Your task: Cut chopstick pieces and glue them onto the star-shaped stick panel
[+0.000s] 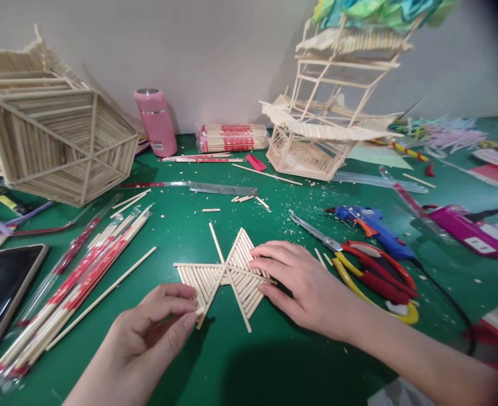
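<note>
Nearer me than the pink bottle (158,125) and left of it, sticks in red-printed sleeves (89,276) lie slantwise. On the bottle's near side, the left hand (154,324) pinches a pale stick piece (199,310) between thumb and fingertips. Nearer than the bottle and to its right, a pale stick panel (209,279) lies flat: three sticks crossing like spokes, three wedges filled with slats. It sits between the hands, its long axis left to right, the right end slanting slightly nearer. Farther right of the bottle, the right hand (302,276) touches that end, fingers and thumb apart; whether they squeeze, I can't tell.
</note>
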A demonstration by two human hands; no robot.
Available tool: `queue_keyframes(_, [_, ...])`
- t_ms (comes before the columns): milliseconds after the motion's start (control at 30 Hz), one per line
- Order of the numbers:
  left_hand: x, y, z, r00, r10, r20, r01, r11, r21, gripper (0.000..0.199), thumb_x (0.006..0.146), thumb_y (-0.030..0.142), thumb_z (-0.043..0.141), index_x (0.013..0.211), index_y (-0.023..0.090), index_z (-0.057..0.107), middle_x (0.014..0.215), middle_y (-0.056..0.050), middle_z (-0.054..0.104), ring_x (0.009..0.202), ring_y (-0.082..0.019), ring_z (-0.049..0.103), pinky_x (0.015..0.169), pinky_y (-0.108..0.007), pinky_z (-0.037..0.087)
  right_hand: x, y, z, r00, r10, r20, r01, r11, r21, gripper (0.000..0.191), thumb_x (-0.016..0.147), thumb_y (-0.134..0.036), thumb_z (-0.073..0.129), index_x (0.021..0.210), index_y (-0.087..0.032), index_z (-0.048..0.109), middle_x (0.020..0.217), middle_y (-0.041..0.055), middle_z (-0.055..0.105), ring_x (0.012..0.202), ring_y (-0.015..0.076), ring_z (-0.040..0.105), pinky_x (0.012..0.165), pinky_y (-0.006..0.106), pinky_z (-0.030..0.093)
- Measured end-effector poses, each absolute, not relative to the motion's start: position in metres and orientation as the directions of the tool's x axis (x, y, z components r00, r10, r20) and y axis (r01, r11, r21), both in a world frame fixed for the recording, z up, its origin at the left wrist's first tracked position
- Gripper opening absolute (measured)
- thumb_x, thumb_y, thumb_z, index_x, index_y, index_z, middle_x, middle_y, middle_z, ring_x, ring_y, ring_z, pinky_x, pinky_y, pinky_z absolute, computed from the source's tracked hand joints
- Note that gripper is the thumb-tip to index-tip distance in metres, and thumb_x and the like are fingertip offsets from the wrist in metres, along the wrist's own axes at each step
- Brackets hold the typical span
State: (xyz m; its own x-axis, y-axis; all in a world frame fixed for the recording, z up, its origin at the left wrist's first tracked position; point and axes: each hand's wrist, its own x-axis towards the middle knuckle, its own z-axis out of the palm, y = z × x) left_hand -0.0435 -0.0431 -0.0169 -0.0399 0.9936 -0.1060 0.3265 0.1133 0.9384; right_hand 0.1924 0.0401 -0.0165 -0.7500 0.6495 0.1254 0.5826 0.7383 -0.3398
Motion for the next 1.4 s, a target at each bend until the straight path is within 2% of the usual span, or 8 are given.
queue_keyframes(167, [-0.045, -0.039, -0.018, 0.115, 0.988, 0.106, 0.587, -0.154, 0.795, 0.013, 0.080, 0.025, 0.054, 0.086, 0.029, 0.065, 0.092, -0.002, 0.063, 0.082, -0.015, 0.064, 0.065, -0.020, 0.054, 0.184, 0.039, -0.016, -0.694, 0.679, 0.241, 0.550, 0.715, -0.431, 0.021, 0.084, -0.020, 0.051, 0.104, -0.018, 0.058, 0.107, 0.0077, 0.061, 0.101, 0.0195, 0.053, 0.086, 0.038, 0.043])
queue_keyframes(267, [-0.038, -0.030, -0.016, 0.224, 0.947, 0.229, 0.686, -0.320, 0.653, 0.012, 0.081, 0.018, 0.053, 0.085, 0.023, 0.063, 0.086, -0.003, 0.061, 0.076, -0.014, 0.061, 0.064, -0.022, 0.052, 0.171, 0.038, -0.015, -0.683, 0.653, 0.327, 0.448, 0.728, -0.518, 0.020, 0.085, -0.017, 0.048, 0.103, -0.017, 0.059, 0.097, 0.0070, 0.061, 0.089, 0.0161, 0.055, 0.076, 0.031, 0.047])
queue_keyframes(367, [-0.031, -0.021, -0.019, 0.285, 0.916, 0.282, 0.708, -0.400, 0.582, 0.013, 0.083, 0.015, 0.048, 0.082, 0.018, 0.061, 0.080, -0.004, 0.059, 0.072, -0.015, 0.058, 0.063, -0.026, 0.050, 0.160, 0.039, -0.017, -0.725, 0.603, 0.334, 0.358, 0.743, -0.565, 0.019, 0.087, -0.018, 0.046, 0.100, -0.016, 0.060, 0.087, 0.0052, 0.060, 0.080, 0.0144, 0.054, 0.069, 0.027, 0.046])
queue_keyframes(600, [-0.035, -0.013, -0.030, 0.392, 0.868, 0.305, 0.695, -0.497, 0.520, 0.020, 0.082, 0.009, 0.050, 0.095, 0.021, 0.058, 0.084, -0.004, 0.060, 0.080, -0.017, 0.055, 0.070, -0.032, 0.045, 0.154, 0.041, -0.023, -0.774, 0.550, 0.315, 0.372, 0.796, -0.478, 0.018, 0.088, -0.019, 0.047, 0.084, -0.016, 0.064, 0.076, 0.0027, 0.057, 0.069, 0.0134, 0.046, 0.062, 0.028, 0.038])
queue_keyframes(700, [-0.037, -0.012, -0.031, 0.419, 0.853, 0.312, 0.680, -0.522, 0.515, 0.025, 0.081, 0.008, 0.049, 0.100, 0.023, 0.056, 0.086, -0.004, 0.062, 0.082, -0.018, 0.056, 0.071, -0.032, 0.044, 0.154, 0.042, -0.022, -0.787, 0.544, 0.291, 0.382, 0.800, -0.462, 0.020, 0.089, -0.018, 0.045, 0.080, -0.016, 0.063, 0.075, 0.0021, 0.057, 0.068, 0.0132, 0.045, 0.061, 0.028, 0.036])
queue_keyframes(867, [-0.038, -0.014, -0.036, 0.321, 0.877, 0.358, 0.757, -0.464, 0.459, 0.019, 0.079, 0.017, 0.055, 0.097, 0.022, 0.056, 0.086, -0.003, 0.064, 0.079, -0.019, 0.058, 0.070, -0.033, 0.044, 0.159, 0.040, -0.024, -0.771, 0.609, 0.188, 0.454, 0.731, -0.509, 0.018, 0.089, -0.020, 0.044, 0.083, -0.016, 0.061, 0.076, 0.0033, 0.055, 0.069, 0.0142, 0.046, 0.060, 0.028, 0.036])
queue_keyframes(1033, [-0.035, -0.015, -0.043, 0.305, 0.905, 0.295, 0.793, -0.413, 0.448, 0.014, 0.079, 0.014, 0.054, 0.090, 0.021, 0.057, 0.082, -0.003, 0.061, 0.074, -0.018, 0.054, 0.063, -0.032, 0.043, 0.162, 0.040, -0.029, -0.752, 0.649, 0.118, 0.511, 0.686, -0.518, 0.019, 0.089, -0.018, 0.044, 0.080, -0.017, 0.061, 0.075, 0.0037, 0.054, 0.068, 0.0147, 0.047, 0.057, 0.028, 0.035])
queue_keyframes(1400, [-0.035, -0.018, -0.045, 0.332, 0.904, 0.269, 0.782, -0.423, 0.458, 0.013, 0.080, 0.010, 0.051, 0.088, 0.020, 0.055, 0.084, -0.004, 0.055, 0.077, -0.018, 0.047, 0.062, -0.032, 0.043, 0.155, 0.041, -0.025, -0.765, 0.638, 0.087, 0.523, 0.694, -0.494, 0.017, 0.085, -0.011, 0.047, 0.080, -0.016, 0.063, 0.075, 0.0042, 0.055, 0.068, 0.0157, 0.047, 0.058, 0.028, 0.036])
